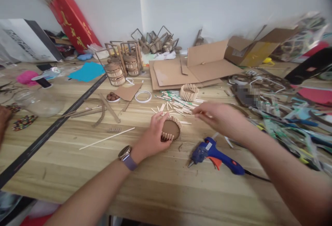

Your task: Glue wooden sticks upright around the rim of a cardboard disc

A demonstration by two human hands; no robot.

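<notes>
My left hand wraps round the side of a small round cardboard basket, which sits on the table. Short wooden sticks stand upright along parts of its rim. To the right, my right hand has its fingers pinched together beside a heap of short wooden sticks; whatever lies between the fingertips is too small and blurred to make out. Just behind the heap stands a second ring of upright sticks. Below my right hand a blue glue gun with an orange trigger lies on its side, nozzle to the left.
Flat cardboard sheets and finished lidded baskets stand at the back. A white tape ring and a long thin stick lie left of centre. Pliers and strips clutter the right. Another person's hand shows at the left edge.
</notes>
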